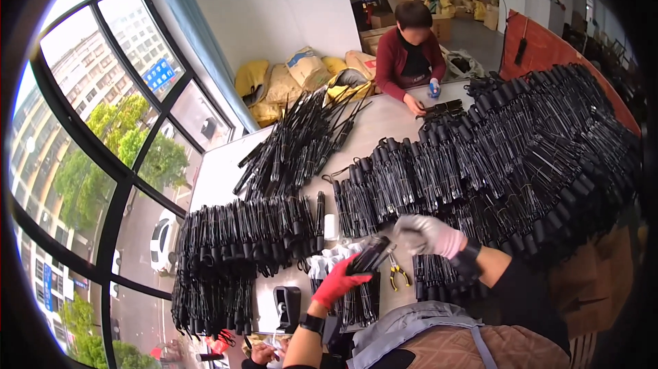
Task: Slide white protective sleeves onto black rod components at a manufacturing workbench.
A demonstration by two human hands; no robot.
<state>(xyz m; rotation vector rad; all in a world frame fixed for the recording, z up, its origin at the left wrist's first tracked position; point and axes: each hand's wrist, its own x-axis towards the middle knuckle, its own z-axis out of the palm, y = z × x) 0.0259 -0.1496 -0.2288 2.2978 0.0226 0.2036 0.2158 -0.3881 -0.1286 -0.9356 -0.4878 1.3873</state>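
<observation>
Red-gloved, the left hand (340, 282) clasped a black bundle (371, 254) above the table (378, 121) — apparently steadying it; the right hand (439, 236), near its end, was too blurred to tell its grip — careful two-handed work seemed called for.

A: Left of the fingers (361, 278)?
B: Black-framed window (126, 177), daylight in, blue curtain (199, 33) at its edge.
A: Beyond them?
B: Pale table (377, 121), then white wall (274, 9); grey floor (476, 43) farther back, off to the right.
</observation>
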